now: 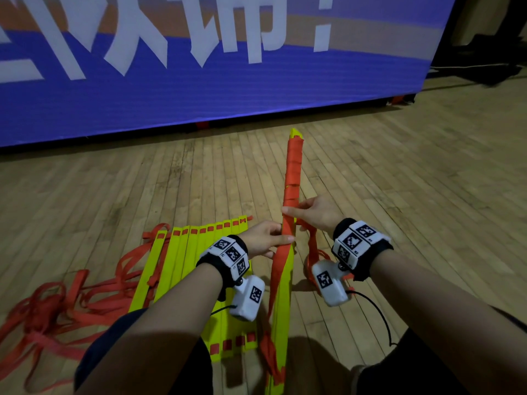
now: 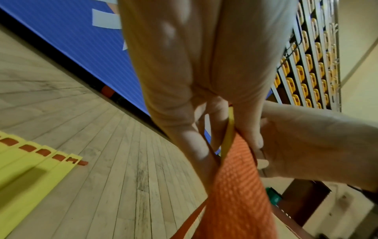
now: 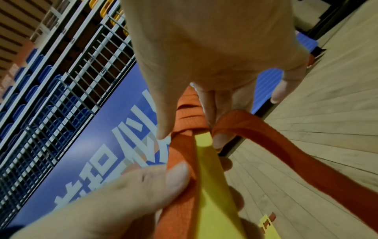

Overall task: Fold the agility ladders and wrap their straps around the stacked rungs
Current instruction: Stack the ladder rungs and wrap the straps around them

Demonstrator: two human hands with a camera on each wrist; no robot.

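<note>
A stack of yellow rungs (image 1: 285, 295) is held up off the floor, pointing away from me. Orange strap (image 1: 293, 166) is wound around its far half. My left hand (image 1: 268, 240) grips the stack near its middle, thumb on top of the orange webbing (image 2: 235, 186). Just beyond it, my right hand (image 1: 313, 213) holds the loose strap (image 3: 286, 145) against the stack's right side, thumb across the top. The strap's free length (image 1: 312, 246) hangs down under my right wrist. The yellow rung edge (image 3: 212, 186) shows between both hands.
A second ladder (image 1: 199, 266) lies flat on the wooden floor at my left, rungs side by side, its orange straps (image 1: 57, 303) tangled further left. A blue banner board (image 1: 199, 89) stands across the floor ahead. My knees are at the bottom edge.
</note>
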